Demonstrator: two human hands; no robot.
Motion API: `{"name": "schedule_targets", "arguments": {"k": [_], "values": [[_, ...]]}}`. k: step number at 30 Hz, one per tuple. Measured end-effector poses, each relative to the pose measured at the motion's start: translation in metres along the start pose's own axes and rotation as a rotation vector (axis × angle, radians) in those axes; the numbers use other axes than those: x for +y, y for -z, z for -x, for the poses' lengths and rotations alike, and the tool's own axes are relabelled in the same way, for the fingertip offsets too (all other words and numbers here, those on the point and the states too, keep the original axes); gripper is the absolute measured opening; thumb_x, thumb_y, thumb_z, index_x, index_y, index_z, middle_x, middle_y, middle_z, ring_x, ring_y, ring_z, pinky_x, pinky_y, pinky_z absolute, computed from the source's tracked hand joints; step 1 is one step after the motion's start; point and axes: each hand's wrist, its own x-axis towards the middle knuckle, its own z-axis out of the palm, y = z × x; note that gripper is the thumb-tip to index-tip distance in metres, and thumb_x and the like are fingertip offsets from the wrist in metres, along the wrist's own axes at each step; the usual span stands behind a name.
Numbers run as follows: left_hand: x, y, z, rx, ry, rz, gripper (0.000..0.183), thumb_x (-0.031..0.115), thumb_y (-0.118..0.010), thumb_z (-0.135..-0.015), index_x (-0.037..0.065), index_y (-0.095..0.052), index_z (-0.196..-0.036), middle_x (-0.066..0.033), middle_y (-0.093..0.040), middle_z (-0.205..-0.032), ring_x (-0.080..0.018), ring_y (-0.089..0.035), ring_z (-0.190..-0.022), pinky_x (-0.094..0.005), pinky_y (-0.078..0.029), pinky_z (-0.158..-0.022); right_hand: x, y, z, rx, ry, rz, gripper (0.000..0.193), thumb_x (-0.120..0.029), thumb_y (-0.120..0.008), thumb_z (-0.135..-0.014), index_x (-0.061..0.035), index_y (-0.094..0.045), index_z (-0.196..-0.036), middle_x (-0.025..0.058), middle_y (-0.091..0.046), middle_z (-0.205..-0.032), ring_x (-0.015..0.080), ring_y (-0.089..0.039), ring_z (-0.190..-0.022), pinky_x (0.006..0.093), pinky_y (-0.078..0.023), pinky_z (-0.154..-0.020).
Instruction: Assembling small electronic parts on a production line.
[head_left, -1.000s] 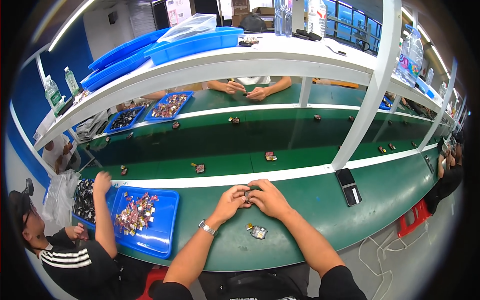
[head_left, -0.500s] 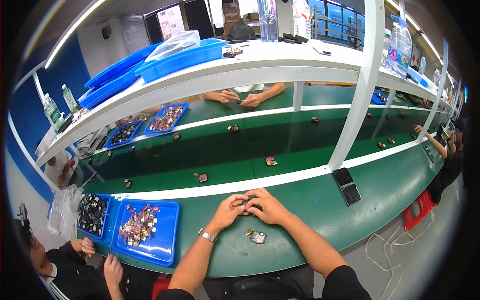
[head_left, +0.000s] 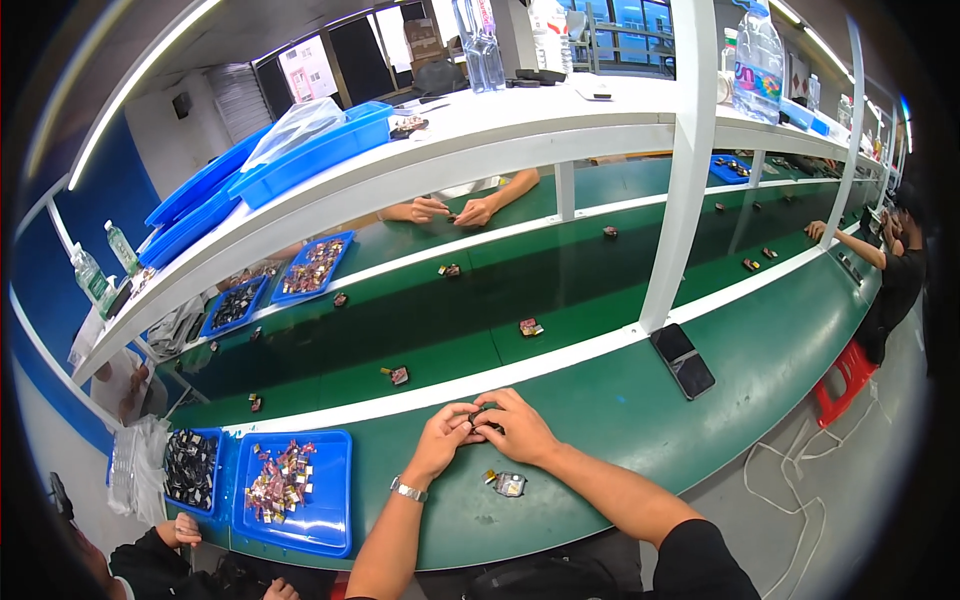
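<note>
My left hand (head_left: 446, 436), with a metal watch at its wrist, and my right hand (head_left: 519, 427) meet above the green bench. The fingers of both are closed round a small dark part (head_left: 484, 419), mostly covered by the fingertips, so its exact kind does not show. On the bench just below my hands lies a small flat electronic assembly (head_left: 509, 485) with a grey, clear-looking body and a yellow tab at its left. Neither hand touches it.
To the left stand a blue tray (head_left: 342, 500) of small red, yellow and white pieces and a blue tray (head_left: 217, 437) of black parts. A dark folded phone (head_left: 684, 362) lies right. Beyond a white rail, a green belt (head_left: 460, 345) carries small assemblies. Co-workers sit left, right and opposite.
The view has tilted and shifted slightly. My hands stay together on the dark part, with the fingers slightly rearranged. The co-worker's hands at left have moved lower, away from the trays.
</note>
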Motion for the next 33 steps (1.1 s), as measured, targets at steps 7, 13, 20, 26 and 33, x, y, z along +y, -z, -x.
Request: {"name": "schedule_targets", "arguments": {"k": [7,13,20,26,33], "values": [[-0.003,0.001,0.0,0.016,-0.01,-0.003,0.027,0.001,-0.046,-0.1,-0.001,-0.049,-0.126,-0.0158,-0.064,-0.115,-0.0215,-0.066,-0.103,-0.0334,-0.056,-0.09,0.004,-0.005,0.002,0.015,-0.045,-0.055,0.013,-0.01,-0.072,-0.082,-0.0087,-0.074,-0.095,0.005,-0.061,-0.116,0.0241,-0.054,-0.112,0.0338,-0.053,-0.077],[-0.004,-0.001,-0.001,0.076,-0.042,-0.001,0.024,0.001,-0.048,-0.099,-0.001,-0.049,-0.123,-0.0158,-0.064,-0.115,-0.0215,-0.066,-0.102,-0.0348,-0.057,-0.091,-0.001,-0.008,-0.004,0.04,-0.032,-0.07,0.016,-0.008,-0.072,-0.081,-0.0095,-0.074,-0.097,0.0071,-0.061,-0.121,0.0269,-0.052,-0.117,0.0339,-0.054,-0.082],[-0.005,-0.003,0.0,0.063,-0.026,0.028,0.023,0.002,-0.049,-0.099,-0.001,-0.048,-0.122,-0.0174,-0.063,-0.12,-0.0226,-0.065,-0.105,-0.0365,-0.056,-0.092,-0.009,-0.002,0.0,0.077,-0.078,-0.064,0.014,-0.004,-0.068,-0.079,-0.0078,-0.074,-0.091,0.0076,-0.06,-0.122,0.0296,-0.051,-0.119,0.0388,-0.046,-0.097],[-0.007,-0.003,-0.001,0.11,-0.035,0.052,0.023,-0.001,-0.045,-0.1,-0.002,-0.049,-0.123,-0.0184,-0.063,-0.12,-0.0246,-0.065,-0.107,-0.0362,-0.056,-0.094,-0.008,-0.011,-0.002,0.102,-0.168,-0.131,0.015,-0.003,-0.067,-0.078,-0.0074,-0.074,-0.09,0.0081,-0.059,-0.126,0.0306,-0.05,-0.121,0.039,-0.045,-0.1],[-0.008,-0.004,-0.001,0.14,-0.065,0.007,0.024,0.003,-0.049,-0.099,0.0,-0.049,-0.123,-0.0163,-0.063,-0.118,-0.0226,-0.065,-0.105,-0.0358,-0.056,-0.092,-0.002,-0.012,-0.005,0.026,-0.072,-0.103,0.019,-0.002,-0.064,-0.078,-0.0062,-0.069,-0.096,0.0123,-0.054,-0.133,0.0365,-0.043,-0.13,0.0441,-0.039,-0.106]]}}
